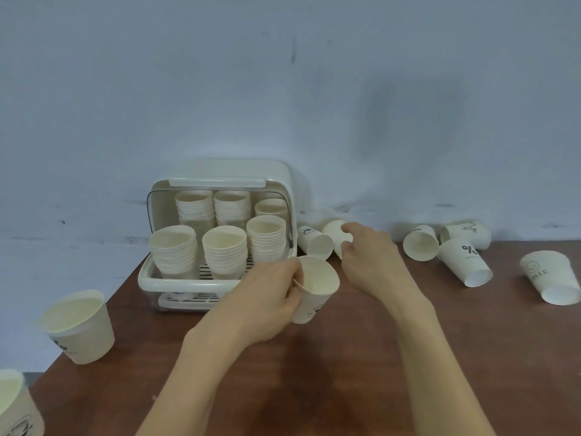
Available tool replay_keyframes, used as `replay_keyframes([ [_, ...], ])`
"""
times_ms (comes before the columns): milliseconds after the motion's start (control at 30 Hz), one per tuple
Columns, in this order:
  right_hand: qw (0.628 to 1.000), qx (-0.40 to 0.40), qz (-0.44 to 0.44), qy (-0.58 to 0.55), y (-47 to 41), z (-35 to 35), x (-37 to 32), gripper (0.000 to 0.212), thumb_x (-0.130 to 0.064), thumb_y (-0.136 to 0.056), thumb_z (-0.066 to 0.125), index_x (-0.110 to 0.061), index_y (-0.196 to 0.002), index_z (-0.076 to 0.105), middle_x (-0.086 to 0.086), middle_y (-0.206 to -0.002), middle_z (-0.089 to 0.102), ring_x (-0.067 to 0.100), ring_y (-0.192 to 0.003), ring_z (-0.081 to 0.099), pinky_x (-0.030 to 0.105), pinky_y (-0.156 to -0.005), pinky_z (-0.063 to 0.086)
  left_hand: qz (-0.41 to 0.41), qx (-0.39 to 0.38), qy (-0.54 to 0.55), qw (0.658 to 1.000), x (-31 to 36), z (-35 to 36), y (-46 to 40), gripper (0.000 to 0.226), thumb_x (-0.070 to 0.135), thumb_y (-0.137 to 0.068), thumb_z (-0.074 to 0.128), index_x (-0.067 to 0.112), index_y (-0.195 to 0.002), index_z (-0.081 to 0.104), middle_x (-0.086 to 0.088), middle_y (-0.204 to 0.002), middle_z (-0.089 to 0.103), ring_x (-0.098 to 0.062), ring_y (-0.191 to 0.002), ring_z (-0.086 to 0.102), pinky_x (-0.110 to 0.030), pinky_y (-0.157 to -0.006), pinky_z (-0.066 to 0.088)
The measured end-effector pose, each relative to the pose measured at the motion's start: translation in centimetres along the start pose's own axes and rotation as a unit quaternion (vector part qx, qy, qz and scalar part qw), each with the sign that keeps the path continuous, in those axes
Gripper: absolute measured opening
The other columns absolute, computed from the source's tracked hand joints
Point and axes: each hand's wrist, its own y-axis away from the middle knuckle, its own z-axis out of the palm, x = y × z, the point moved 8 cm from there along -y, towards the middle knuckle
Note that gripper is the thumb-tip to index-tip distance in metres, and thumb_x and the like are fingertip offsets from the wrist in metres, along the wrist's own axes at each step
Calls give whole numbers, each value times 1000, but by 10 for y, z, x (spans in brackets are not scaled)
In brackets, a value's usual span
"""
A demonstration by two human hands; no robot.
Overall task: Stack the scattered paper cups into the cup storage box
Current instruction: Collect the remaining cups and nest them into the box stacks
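Left hand (270, 297) wrapped round an upright cup (316, 286), mouth up for nesting, right of the storage box (217, 243). Right hand (367, 250) at one o'clock pinching a toppled cup (334, 232), likely for stacking into the first.

1. The cup storage box (217, 240) stands on the bench (345, 357), against the wall (283, 89).
2. Cup stacks (224, 250) stand inside the box.
3. Toppled cups (464, 261) lie right of it.
4. Upright cups (78, 325) stand left-front of it.
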Motion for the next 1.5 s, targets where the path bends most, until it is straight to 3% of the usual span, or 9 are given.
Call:
replay_keyframes([
  [133,1000,-5,7,9,0,-3,22,36,-12,-87,39,-13,-120,53,13,-120,61,39,-110,53,44,-86,46,19,23,15,999,20,7,-15,9,20,-95,46,21,-96,56,7,-75,58,-8,-67,50,-24,-59,40],
  [267,999,6,16,33,1,-18,56,36,-13,-89,40,-10,-123,52,15,-111,60,38,-108,54,45,-90,47,16,69,30,997,44,21,-36,8,24,-94,46,22,-91,52,2,-74,59,-16,-71,55,-41,-68,49],
  [367,998,22,21,53,1,-33,80,15,-9,-89,42,-11,-96,55,1,-78,42,31,-82,50,35,-65,44,6,95,43,995,64,32,-50,9,23,-93,45,21,-89,53,0,-77,60,-19,-71,58,-41,-68,50],
  [467,995,34,50,78,-1,-49,110,14,-10,-92,41,-13,-97,53,9,-94,51,30,-79,52,27,-48,27,0,101,61,993,82,45,-64,10,25,-95,43,19,-93,51,-4,-83,60,-21,-75,57,-43,-68,50],
  [600,992,35,90,78,-12,-62,152,36,-8,-89,41,-14,-122,52,10,-115,58,30,-96,52,34,-66,38,-9,120,83,989,98,58,-85,10,22,-95,45,17,-92,52,-2,-80,61,-22,-80,55,-47,-74,48],
  [700,991,41,97,83,-21,-65,175,34,-10,-84,41,-18,-116,50,9,-108,61,32,-98,51,41,-73,43,-23,129,101,986,109,65,-95,9,22,-95,46,18,-94,53,-3,-81,62,-24,-81,55,-46,-75,48],
  [1033,974,7,99,205,-73,-68,243,36,-10,-92,38,-11,-125,53,15,-119,57,34,-106,53,34,-72,39,-29,139,109,984,119,76,-103,6,23,-95,46,22,-93,52,-1,-80,61,-23,-76,56,-44,-70,48],
  [1333,959,-101,105,241,-97,-50,272,32,-17,-96,37,-13,-124,53,10,-127,55,28,-114,51,34,-75,38,-16,110,113,987,127,91,-104,7,23,-95,46,21,-92,52,-1,-78,61,-25,-76,57,-44,-67,49],
  [1500,957,-102,113,246,-90,-53,269,24,-21,-94,42,-12,-115,51,11,-118,55,28,-95,48,34,-72,38,-10,106,101,989,127,92,-104,8,22,-94,45,20,-92,52,1,-76,62,-22,-73,57,-44,-67,49],
])
